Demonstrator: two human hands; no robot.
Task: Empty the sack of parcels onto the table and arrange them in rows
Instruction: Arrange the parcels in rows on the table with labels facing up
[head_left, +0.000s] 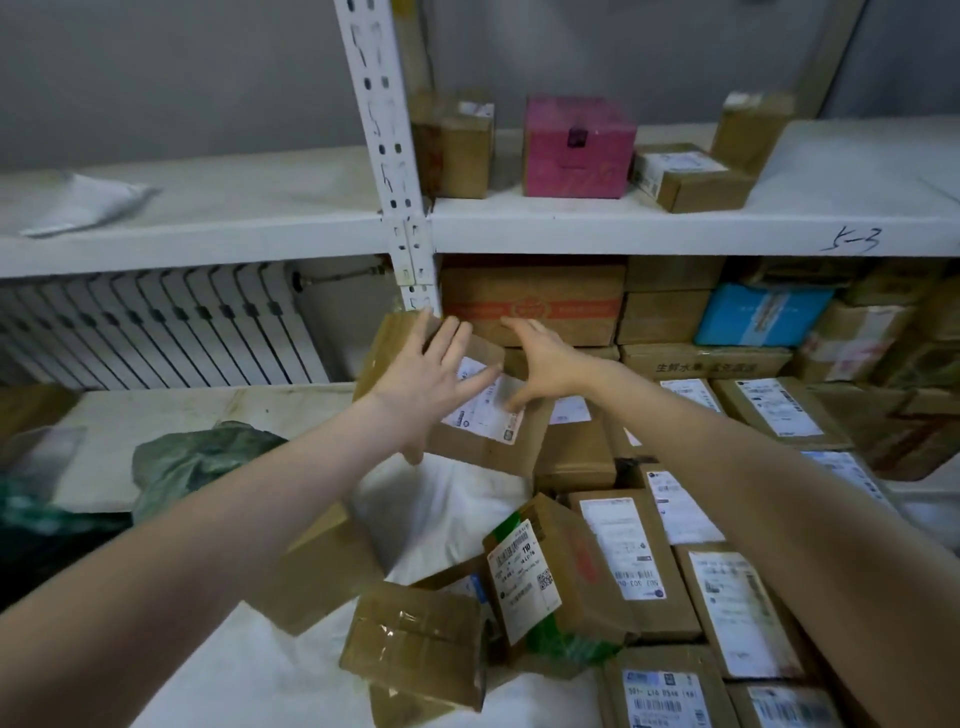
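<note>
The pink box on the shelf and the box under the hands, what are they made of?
The pink box looks like printed card with a slightly glossy face; it is too blurred to be sure. The box under both hands looks like plain brown corrugated cardboard, matte, with a white paper shipping label stuck on top.

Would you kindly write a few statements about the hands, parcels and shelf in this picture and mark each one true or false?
1. Both hands are on one cardboard parcel. True: the left hand lies spread on its top and the right hand at its right side.
2. The pink box stands on the table. False: it is on the upper shelf.
3. The green sack lies left of the parcel pile. True.
4. The parcels at the right show no labels. False: most carry white shipping labels.
</note>
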